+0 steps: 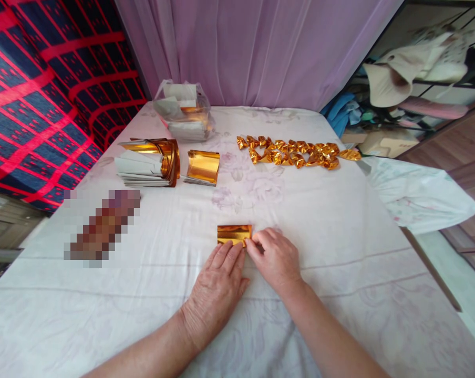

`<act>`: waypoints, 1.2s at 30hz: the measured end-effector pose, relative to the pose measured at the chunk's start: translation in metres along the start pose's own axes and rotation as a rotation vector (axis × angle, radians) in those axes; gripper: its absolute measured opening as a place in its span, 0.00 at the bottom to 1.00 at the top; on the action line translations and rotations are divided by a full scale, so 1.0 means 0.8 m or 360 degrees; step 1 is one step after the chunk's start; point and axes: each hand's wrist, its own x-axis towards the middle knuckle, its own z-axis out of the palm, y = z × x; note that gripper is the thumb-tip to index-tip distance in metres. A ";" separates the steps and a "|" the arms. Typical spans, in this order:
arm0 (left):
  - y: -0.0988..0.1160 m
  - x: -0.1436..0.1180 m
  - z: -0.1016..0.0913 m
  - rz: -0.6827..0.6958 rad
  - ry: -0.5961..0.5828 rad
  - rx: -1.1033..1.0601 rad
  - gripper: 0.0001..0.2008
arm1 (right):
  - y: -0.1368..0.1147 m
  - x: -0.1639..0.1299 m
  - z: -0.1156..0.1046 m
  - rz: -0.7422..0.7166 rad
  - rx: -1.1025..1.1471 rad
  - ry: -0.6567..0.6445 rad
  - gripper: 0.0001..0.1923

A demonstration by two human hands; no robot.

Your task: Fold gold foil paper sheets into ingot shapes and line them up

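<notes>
While the left hand [217,281] rests flattened fingers on a glossy gold foil sheet [234,231] midway between the side edges of the floral-clothed bench [340,226], the right hand [277,257] pinches the sheet's near right corner, with crinkled foil twists [327,149] toward the bench's far right corner.

The foil sheet [234,231] is gold, the curtain [241,52] purple, the tablecloth [324,231] white with seemingly lilac flowers [266,189].

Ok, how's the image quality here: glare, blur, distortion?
Head view: bright highlights on the gold sheet; head view: no obvious motion blur on the left hand or right hand; head view: wide-angle stretching toward the edges, plus a pixelated patch at left.
</notes>
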 end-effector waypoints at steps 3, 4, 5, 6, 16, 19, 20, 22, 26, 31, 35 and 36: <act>0.001 0.001 -0.002 -0.0008 -0.0018 0.0015 0.22 | 0.000 0.000 0.000 -0.0005 0.0004 0.0000 0.13; 0.001 0.001 -0.003 -0.0008 -0.0026 0.0013 0.22 | 0.000 -0.001 0.000 -0.0004 0.0005 0.0001 0.13; 0.001 0.002 -0.003 -0.0009 -0.0031 0.0007 0.22 | 0.001 -0.001 0.001 -0.0001 0.0005 0.0001 0.13; 0.001 0.002 -0.004 -0.0012 -0.0034 -0.0001 0.22 | 0.001 -0.001 0.001 0.0004 0.0006 0.0002 0.13; -0.001 0.001 0.000 0.0001 0.0000 -0.0037 0.22 | 0.000 -0.001 0.000 0.0023 0.0031 0.0008 0.12; -0.002 0.000 0.001 -0.0005 -0.0014 -0.0054 0.23 | 0.000 0.000 0.000 0.0018 0.0034 0.0009 0.13; -0.002 0.000 0.001 -0.0009 -0.0022 -0.0061 0.23 | 0.000 0.000 -0.001 0.0017 0.0032 0.0004 0.13; -0.002 0.000 0.001 -0.0012 -0.0033 -0.0069 0.23 | 0.000 0.000 -0.001 0.0018 0.0026 -0.0010 0.13; -0.002 0.000 0.000 0.0001 -0.0044 -0.0061 0.23 | 0.000 0.000 -0.001 0.0021 0.0045 -0.0003 0.12; -0.002 0.000 0.001 -0.0013 -0.0053 -0.0063 0.23 | 0.003 0.000 0.000 0.0029 0.0096 0.0018 0.07; -0.001 0.000 0.002 -0.0016 -0.0029 -0.0058 0.22 | 0.006 0.000 0.000 0.0017 0.0152 0.0007 0.07; -0.001 0.000 0.002 -0.0011 -0.0020 -0.0054 0.22 | 0.007 -0.001 -0.001 0.0014 0.0193 0.0022 0.08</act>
